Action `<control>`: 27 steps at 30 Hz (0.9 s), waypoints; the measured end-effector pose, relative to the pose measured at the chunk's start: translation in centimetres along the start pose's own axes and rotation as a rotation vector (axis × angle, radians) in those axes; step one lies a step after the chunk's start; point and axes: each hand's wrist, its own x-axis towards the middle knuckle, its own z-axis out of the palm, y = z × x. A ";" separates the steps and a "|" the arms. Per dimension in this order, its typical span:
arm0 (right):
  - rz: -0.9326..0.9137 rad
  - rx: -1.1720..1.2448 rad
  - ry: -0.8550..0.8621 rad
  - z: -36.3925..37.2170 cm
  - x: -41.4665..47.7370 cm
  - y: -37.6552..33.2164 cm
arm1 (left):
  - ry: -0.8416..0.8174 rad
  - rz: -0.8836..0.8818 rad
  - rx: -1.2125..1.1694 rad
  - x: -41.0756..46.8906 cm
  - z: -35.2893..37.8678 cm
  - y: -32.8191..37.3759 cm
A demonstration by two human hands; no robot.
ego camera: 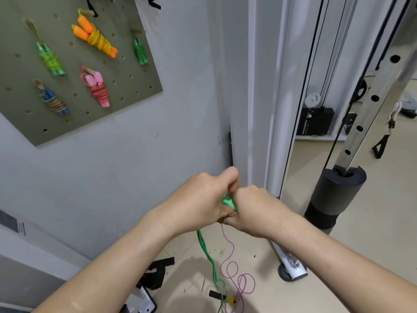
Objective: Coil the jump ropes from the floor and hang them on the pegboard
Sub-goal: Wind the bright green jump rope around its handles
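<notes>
Gripping translucent green plastic jump-rope handle [229,203] with left hand [203,197] and right hand [255,208] pressed together, thin green cord [208,254] trailing to beige floor [338,279].

A bright green handle [229,203] shows between the left hand [203,199] and the right hand [255,208]. Below them a green rope [208,256] and a lilac rope [230,265] trail over the beige floor [372,256]. Up and left of the hands, the olive pegboard [126,91] carries an orange-and-yellow bundle [97,38], a pink-and-red bundle [99,89], a blue bundle [54,101] and a lime-green bundle [50,61].
</notes>
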 end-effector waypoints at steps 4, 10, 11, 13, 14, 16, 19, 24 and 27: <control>-0.090 -0.023 0.021 -0.1 -0.7 -0.1 | -0.076 0.041 0.192 0.9 -1.8 0.0; -0.291 -0.044 -0.050 -2.1 -2.2 -0.4 | -0.457 -0.024 -0.146 2.1 -4.9 -0.3; -0.316 -0.046 -0.052 -2.6 -2.4 -0.4 | -0.499 -0.022 -0.204 2.1 -5.6 -0.4; -0.348 -0.013 -0.038 -3.5 -2.8 -0.2 | -0.525 -0.016 -0.355 2.1 -6.3 -0.8; -0.364 0.022 -0.018 -4.0 -3.1 -0.1 | -0.522 -0.014 -0.470 2.0 -6.3 -1.2; -0.402 0.124 0.023 -5.1 -3.6 -0.1 | -0.472 -0.006 -0.751 1.6 -5.6 -1.9; -0.427 0.343 0.056 -6.2 -3.8 -0.1 | -0.234 -0.069 -1.162 1.6 -2.8 -2.1; -0.228 0.709 0.178 -5.9 -2.2 1.6 | 0.206 -0.265 -1.324 1.4 2.5 -0.2; -0.109 0.616 0.230 -5.0 -0.9 3.1 | 0.337 -0.255 -1.030 0.6 4.1 -0.1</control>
